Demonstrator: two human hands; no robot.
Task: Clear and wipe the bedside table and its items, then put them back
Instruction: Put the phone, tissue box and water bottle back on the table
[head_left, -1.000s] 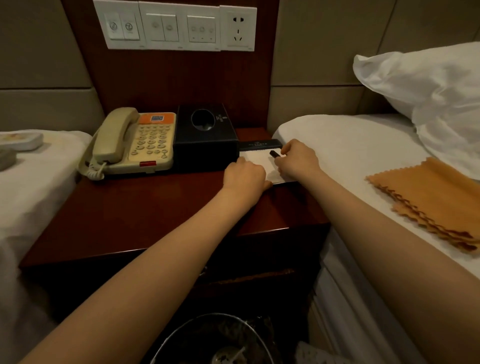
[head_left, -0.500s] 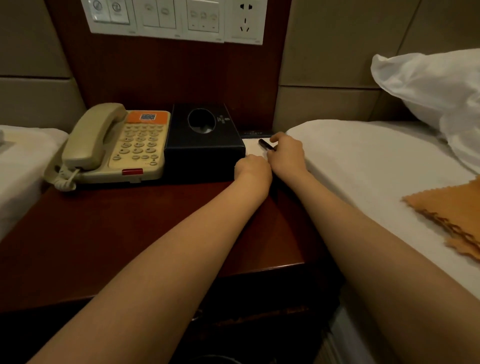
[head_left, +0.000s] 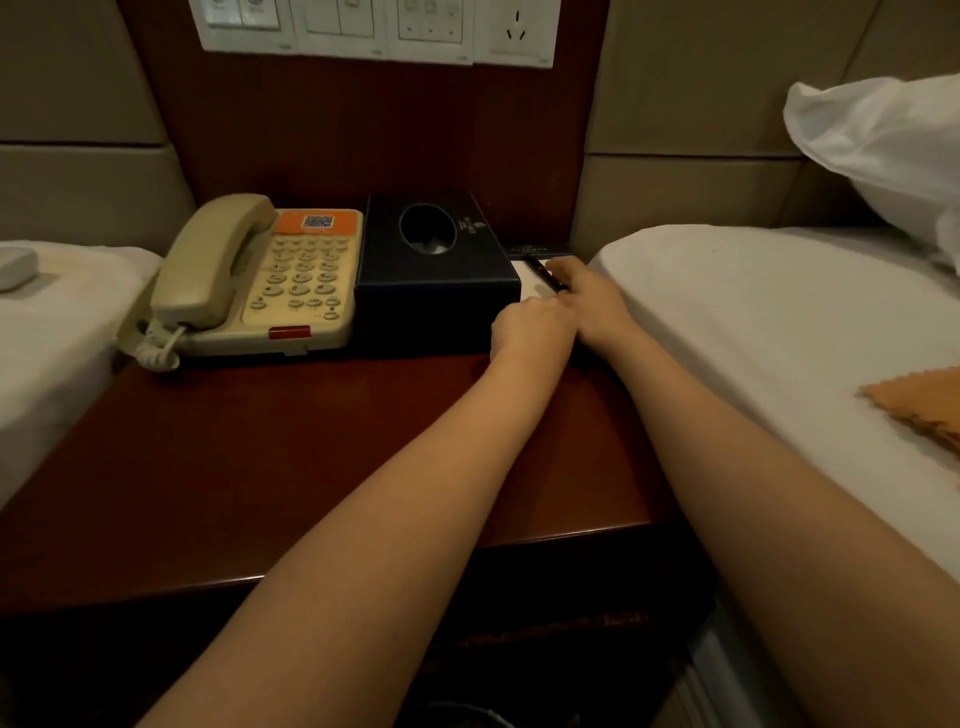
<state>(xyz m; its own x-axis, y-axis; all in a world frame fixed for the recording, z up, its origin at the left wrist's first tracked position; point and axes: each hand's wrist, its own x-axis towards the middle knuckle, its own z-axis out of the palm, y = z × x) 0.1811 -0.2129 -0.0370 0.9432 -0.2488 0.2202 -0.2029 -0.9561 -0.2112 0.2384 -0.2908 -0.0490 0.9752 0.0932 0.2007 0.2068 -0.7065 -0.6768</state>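
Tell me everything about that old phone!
The telephone is beige plastic, with its handset resting in the cradle on the left, round keys, an orange label bearing a QR code, a red button and a coiled cord. It sits flat at the back of the bedside table, beside the dark tissue box.

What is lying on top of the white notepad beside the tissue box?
A black pen rests on the notepad, its near end held by the right hand. That and the left hand cover the pad's near part, hiding anything there.
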